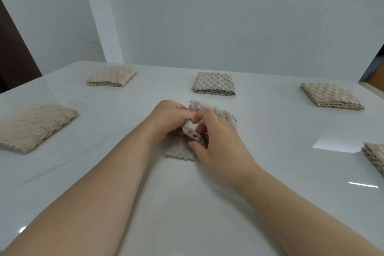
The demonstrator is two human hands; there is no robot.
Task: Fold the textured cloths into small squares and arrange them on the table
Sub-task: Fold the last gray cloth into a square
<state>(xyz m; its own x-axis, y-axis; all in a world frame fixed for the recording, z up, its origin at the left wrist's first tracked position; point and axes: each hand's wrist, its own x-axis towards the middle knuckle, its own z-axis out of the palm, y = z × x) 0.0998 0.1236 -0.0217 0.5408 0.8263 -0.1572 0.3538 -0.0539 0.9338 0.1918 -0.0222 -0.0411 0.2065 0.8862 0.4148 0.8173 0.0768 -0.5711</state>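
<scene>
Both grips meet over one cloth [226, 115] at the middle of the desk [187, 193]. The left grip [166, 118] curls its fingers round a raised fold of the cloth. The right grip [216, 137] touches the left and pinches the same fold between thumb and fingers. The rest of the cloth lies flat on the desk under and just beyond the two grips, with a scalloped edge showing below them.

Five folded cloths lie apart from one another around the grips. The left square [35, 127] sits well to the left of the left grip, and the far-left square [112, 76] lies beyond it. The far square [214, 84] lies just beyond the grips, near the held cloth but not touching it. The far-right square [331, 95] lies beyond and right of the right grip. The right square [375, 157] sits well to its right, cut off by the frame edge.
</scene>
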